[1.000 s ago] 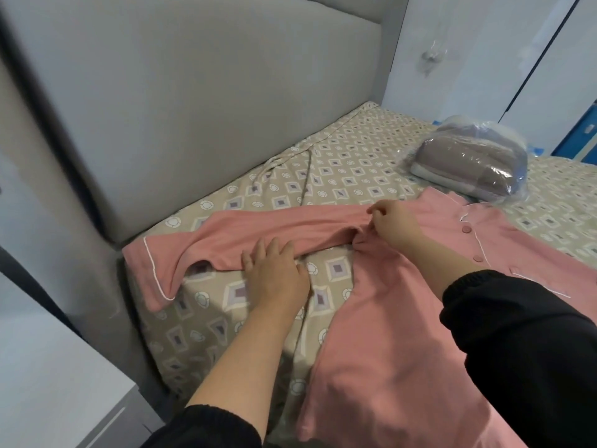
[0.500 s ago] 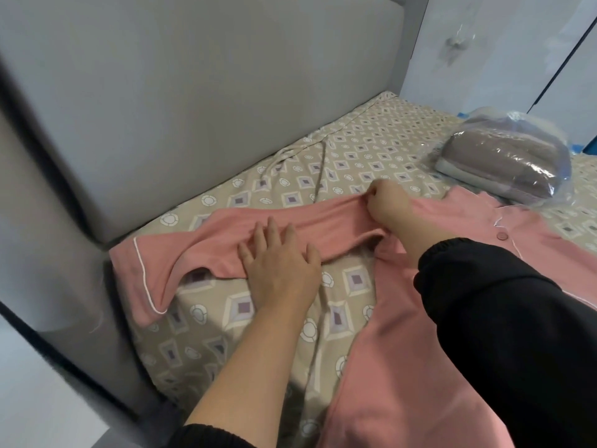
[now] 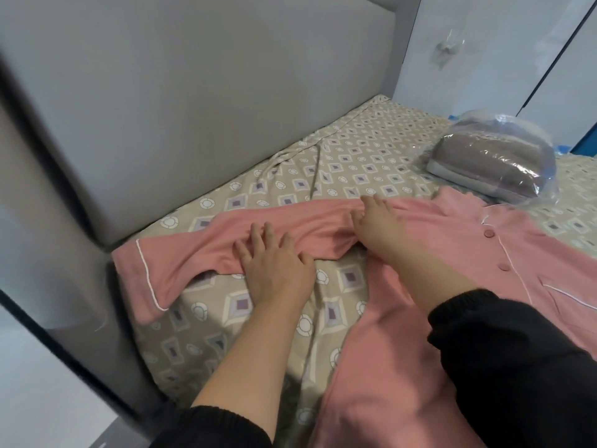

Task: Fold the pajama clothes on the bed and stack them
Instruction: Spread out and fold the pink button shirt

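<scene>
**Pink top spread flat, no fold made yet**

Black fabric of the person's right cuff (image 3: 478,305) fills the near corner. Beside it the pink top (image 3: 403,350) lies face up on the patterned bed (image 3: 242,318), its body running from the near edge away to the right.

A little farther on, the left hand (image 3: 274,263) lies palm down with straight, spread fingers. It presses the lower edge of the sleeve (image 3: 193,250), which stretches out leftward to the bed's corner, its piped end curled under. Just beyond, the right hand (image 3: 381,227) rests flat with fingers extended where the sleeve meets the shoulder. Neither hand grips or pinches any cloth.

To the right, buttons (image 3: 488,233) run down the front. Past the collar sits a clear bag (image 3: 494,166) of folded grey cloth, and the grey headboard (image 3: 193,108) rises behind everything.

The task looks to be at its start. The top is laid out and apparently being smoothed, but no crease or fold shows in it. The sleeve has yet to be brought across the body, and the body yet to be doubled over. No pajama bottoms and no stack of folded pieces are in view. Whether the bag belongs to the job cannot be told.
</scene>
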The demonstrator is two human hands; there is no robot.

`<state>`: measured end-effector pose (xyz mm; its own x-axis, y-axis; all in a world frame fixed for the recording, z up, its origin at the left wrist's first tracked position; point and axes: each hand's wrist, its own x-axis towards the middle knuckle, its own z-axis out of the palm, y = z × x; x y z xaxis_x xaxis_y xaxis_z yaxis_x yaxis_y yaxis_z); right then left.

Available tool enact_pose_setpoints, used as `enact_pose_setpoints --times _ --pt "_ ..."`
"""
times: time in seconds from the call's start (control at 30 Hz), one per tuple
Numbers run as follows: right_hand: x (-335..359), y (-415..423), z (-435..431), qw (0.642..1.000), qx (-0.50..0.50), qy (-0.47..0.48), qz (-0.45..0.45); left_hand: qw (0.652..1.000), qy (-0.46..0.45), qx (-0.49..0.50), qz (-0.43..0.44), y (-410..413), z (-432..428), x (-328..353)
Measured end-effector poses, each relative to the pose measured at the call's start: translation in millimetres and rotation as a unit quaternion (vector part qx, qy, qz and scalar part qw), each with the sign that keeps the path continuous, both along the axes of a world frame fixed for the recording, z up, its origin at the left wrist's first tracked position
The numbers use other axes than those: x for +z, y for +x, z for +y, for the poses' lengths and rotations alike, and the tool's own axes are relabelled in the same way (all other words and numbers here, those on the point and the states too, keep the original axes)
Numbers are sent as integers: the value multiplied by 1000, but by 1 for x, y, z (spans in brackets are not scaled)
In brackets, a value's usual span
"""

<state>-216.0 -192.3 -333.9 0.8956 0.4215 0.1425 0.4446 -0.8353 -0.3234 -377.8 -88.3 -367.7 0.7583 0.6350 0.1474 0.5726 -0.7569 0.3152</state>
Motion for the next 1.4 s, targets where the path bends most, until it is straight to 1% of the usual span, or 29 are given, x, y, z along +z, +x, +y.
enact_pose_setpoints --times 0.03,0.07,0.13,0.2,0.3,0.4,0.47,0.5,0.6,0.67,0.73,0.8,0.9,0.93,0.97,1.03,1.07,1.1,1.17,1.2,1.23,1.3,1.33,1.37,1.4 --pt "-3 -13 -12 999 -25 -3 -26 1000 0 -4 5 -2 -1 0" --pt "-8 -27 -25 998 -46 -7 -30 1000 1 -9 10 -5 -2 -1" --pt "-23 -53 -46 998 -58 -30 5 999 -5 -29 20 -13 -5 -1" --pt "-35 -74 -59 998 -37 -52 29 998 -12 -56 24 -24 -10 -2" --pt "-34 -93 -68 998 -7 -45 42 992 -17 -123 -4 -42 -25 0" --pt "-28 -111 -81 996 31 -79 39 979 -84 -176 -51 -63 -40 4" --pt "-29 -129 -93 990 52 -125 35 973 -130 -173 -78 -78 -49 9" --pt "-30 -138 -98 988 63 -139 32 972 -140 -169 -81 -85 -52 12" --pt "-34 -167 -122 988 87 -125 33 978 -124 -158 -63 -110 -64 20" --pt "-38 -185 -141 990 86 -111 15 979 -132 -144 -55 -123 -70 24" --pt "-40 -200 -156 995 64 -80 2 981 -124 -143 -45 -133 -80 28" --pt "-39 -211 -164 999 41 -32 10 983 -104 -150 -34 -140 -96 30" --pt "-33 -223 -169 998 45 22 23 977 -154 -147 -21 -148 -117 29" --pt "-32 -225 -171 996 47 63 34 972 -190 -135 -32 -149 -119 29" --pt "-30 -228 -174 990 41 121 55 958 -254 -123 -57 -150 -118 31" --pt "-28 -235 -183 968 14 230 98 895 -427 -88 -94 -156 -110 36" --pt "-26 -237 -187 962 3 252 103 872 -477 -81 -74 -160 -106 37" --pt "-25 -239 -189 962 -2 254 103 876 -473 -92 -27 -164 -101 36" --pt "-21 -242 -191 969 5 233 85 922 -363 -109 83 -170 -94 30" --pt "-19 -243 -191 977 12 202 67 940 -308 -97 107 -172 -93 28" --pt "-19 -244 -192 987 19 152 46 950 -275 -87 118 -173 -92 24" --pt "-23 -246 -194 1000 16 -3 16 961 -232 -82 130 -171 -94 18" --pt "-26 -247 -194 997 13 -78 9 963 -214 -85 142 -170 -94 15" --pt "-28 -246 -194 992 11 -126 7 962 -204 -93 158 -168 -95 11" --pt "-27 -246 -193 990 9 -142 12 960 -201 -100 167 -167 -95 9"
